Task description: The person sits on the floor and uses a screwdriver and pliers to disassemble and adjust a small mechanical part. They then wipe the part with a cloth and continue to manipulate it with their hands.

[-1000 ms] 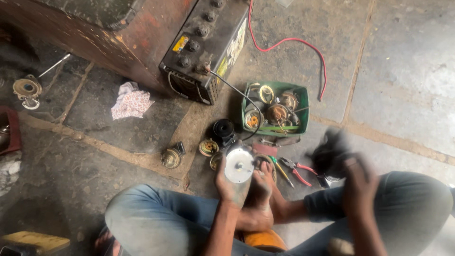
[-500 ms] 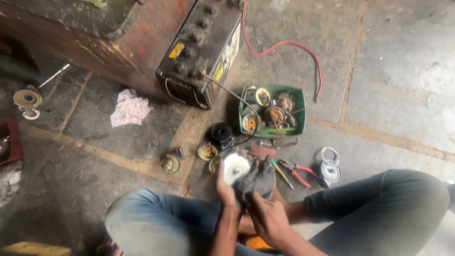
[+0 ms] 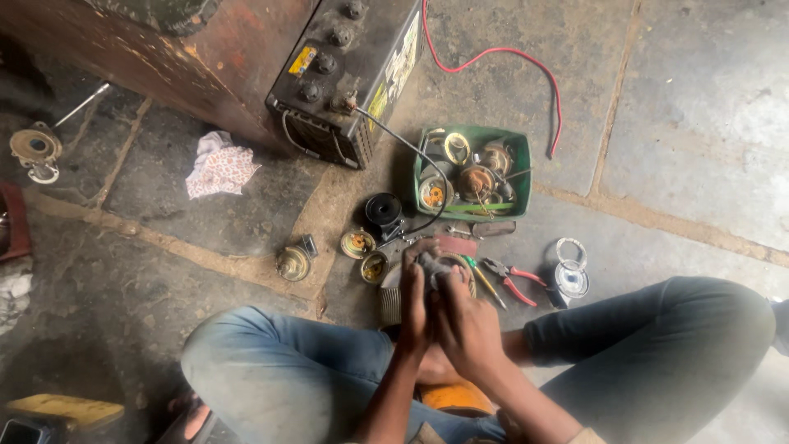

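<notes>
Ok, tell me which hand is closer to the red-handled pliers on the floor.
Right. The right hand is just left of the red-handled pliers, with a screwdriver between them. The left hand sits further left, on the far side of the right hand; both press a dark cloth.

Single head-worn view, looking steeply down from above seated person's lap onto grey stone-slab floor (image 3: 690, 107); hands close below, green plastic parts tray (image 3: 523, 168) farther ahead.

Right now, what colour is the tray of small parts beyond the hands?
Green, seen in the head view: the tray sits on the floor beside the battery.
</notes>
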Action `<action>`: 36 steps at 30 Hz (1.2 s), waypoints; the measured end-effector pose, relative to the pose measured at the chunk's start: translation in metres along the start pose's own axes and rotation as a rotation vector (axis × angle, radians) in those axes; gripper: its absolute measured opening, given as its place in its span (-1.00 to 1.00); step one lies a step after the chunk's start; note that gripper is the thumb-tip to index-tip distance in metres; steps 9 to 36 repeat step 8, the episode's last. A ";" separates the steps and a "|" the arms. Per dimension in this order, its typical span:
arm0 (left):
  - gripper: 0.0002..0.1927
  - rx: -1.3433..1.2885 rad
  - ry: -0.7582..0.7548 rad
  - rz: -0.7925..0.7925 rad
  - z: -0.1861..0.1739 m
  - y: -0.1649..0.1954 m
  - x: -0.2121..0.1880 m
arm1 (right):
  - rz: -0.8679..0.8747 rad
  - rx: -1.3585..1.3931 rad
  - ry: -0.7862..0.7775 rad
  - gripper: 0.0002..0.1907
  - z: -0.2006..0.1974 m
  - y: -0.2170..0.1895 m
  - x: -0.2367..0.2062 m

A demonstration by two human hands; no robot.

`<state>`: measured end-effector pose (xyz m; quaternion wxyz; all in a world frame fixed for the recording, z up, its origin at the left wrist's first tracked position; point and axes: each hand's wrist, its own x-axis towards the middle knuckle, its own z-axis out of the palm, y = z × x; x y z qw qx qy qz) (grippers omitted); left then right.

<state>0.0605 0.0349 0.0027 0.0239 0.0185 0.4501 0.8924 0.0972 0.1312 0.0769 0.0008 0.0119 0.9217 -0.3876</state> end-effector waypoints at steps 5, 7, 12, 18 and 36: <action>-0.46 -0.001 0.086 0.052 -0.011 0.012 0.009 | 0.060 0.391 0.165 -0.69 -0.013 0.013 -0.028; -0.43 -0.067 0.142 0.027 -0.016 0.012 0.002 | 0.098 0.460 0.144 -0.76 -0.017 0.016 -0.034; -0.43 -0.069 0.150 0.023 -0.041 0.026 0.013 | 0.037 0.438 0.106 -0.75 -0.020 0.020 -0.031; -0.43 -0.069 0.150 0.023 -0.041 0.026 0.013 | 0.037 0.438 0.106 -0.75 -0.020 0.020 -0.031; -0.43 -0.069 0.150 0.023 -0.041 0.026 0.013 | 0.037 0.438 0.106 -0.75 -0.020 0.020 -0.031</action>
